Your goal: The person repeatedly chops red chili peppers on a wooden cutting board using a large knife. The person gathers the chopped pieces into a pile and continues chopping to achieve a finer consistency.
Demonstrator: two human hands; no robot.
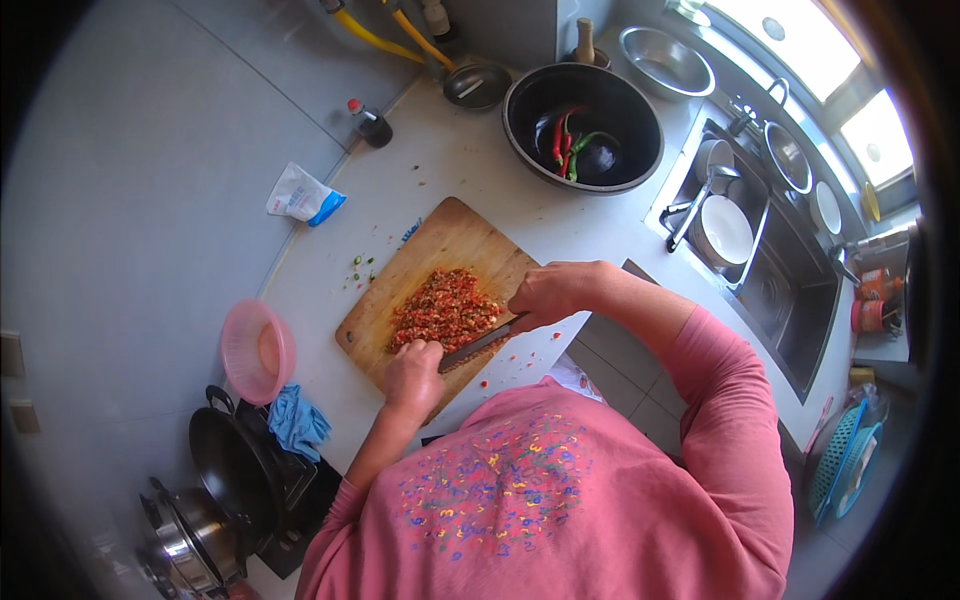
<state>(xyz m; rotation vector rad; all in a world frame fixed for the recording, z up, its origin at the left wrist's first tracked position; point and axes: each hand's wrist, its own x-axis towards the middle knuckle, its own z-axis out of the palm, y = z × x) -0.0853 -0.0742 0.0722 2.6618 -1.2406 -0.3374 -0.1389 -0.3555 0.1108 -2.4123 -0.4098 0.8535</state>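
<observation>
A wooden cutting board (435, 240) lies at an angle on the pale countertop, with a heap of finely chopped red and green chili peppers (446, 311) across its middle. My right hand (551, 294) grips the handle of a kitchen knife (476, 349). The blade runs along the near side of the heap, its edge low against the board. At the blade's front end, the curled fingers of my left hand (415, 379) hold it; the fingertips are hidden. Small red bits lie on the counter near the board's right corner.
A dark bowl (517, 142) holds whole red and green chilies. Around the board are a sauce bottle (371, 126), a white-and-blue packet (306, 195), a pink plastic basket (259, 352), and a blue cloth (298, 422). A wok (232, 469) stands left; the sink (780, 300) with dishes is right.
</observation>
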